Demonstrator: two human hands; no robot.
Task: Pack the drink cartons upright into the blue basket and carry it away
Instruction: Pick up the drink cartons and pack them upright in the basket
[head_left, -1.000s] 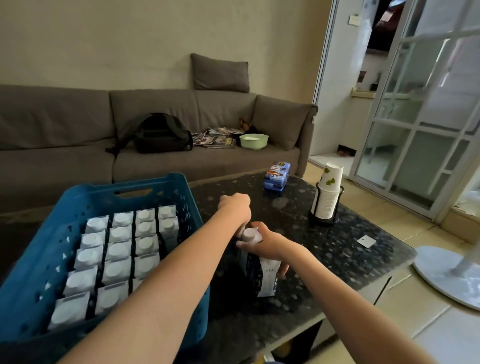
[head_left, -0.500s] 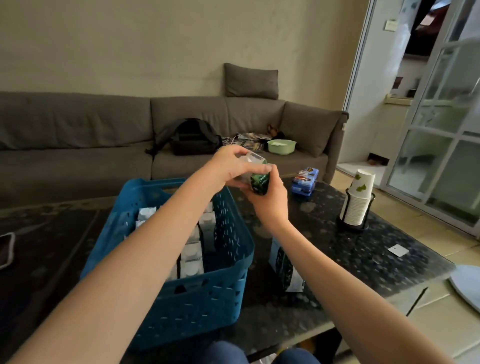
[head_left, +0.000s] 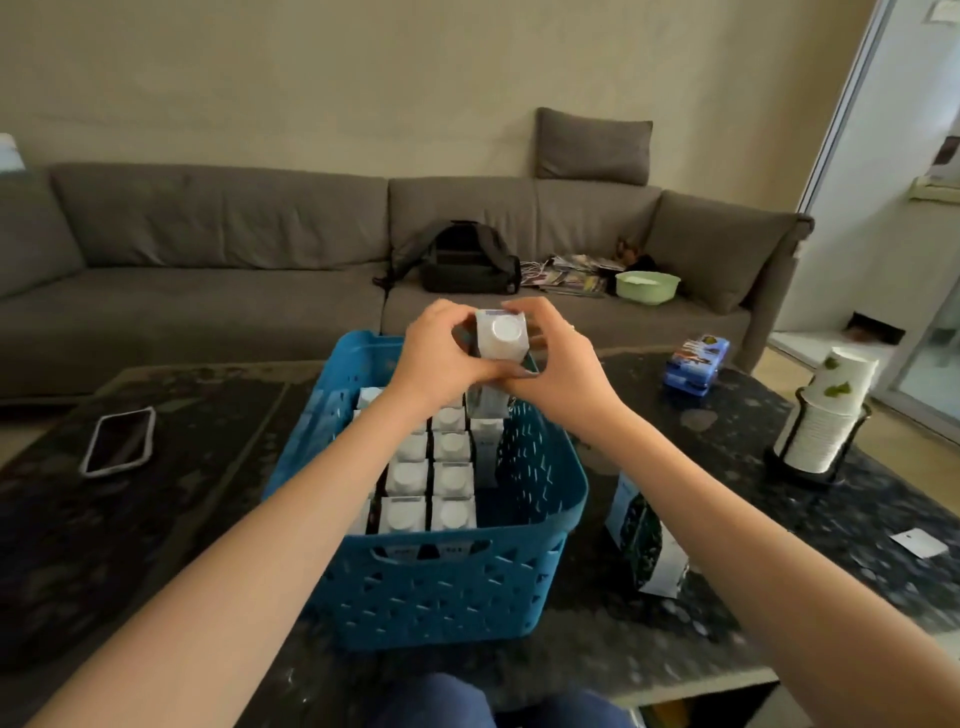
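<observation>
The blue basket (head_left: 447, 587) stands on the dark table, in front of me. Several white-capped drink cartons (head_left: 426, 483) stand upright in rows inside it. Both hands hold one more carton (head_left: 501, 338) upright above the basket's far right corner. My left hand (head_left: 441, 358) grips its left side and my right hand (head_left: 556, 364) grips its right side. Its white cap faces me. Another carton (head_left: 644, 540) stands on the table just right of the basket.
A phone (head_left: 119, 441) lies on the table at the left. A blue box (head_left: 696, 364) and a stack of paper cups in a holder (head_left: 826, 415) stand at the right. A small white card (head_left: 919, 543) lies near the right edge. A grey sofa runs behind the table.
Both hands lifted a carton from the table right of the basket and brought it over the basket's far right corner. The view turned left and centred on the basket.
</observation>
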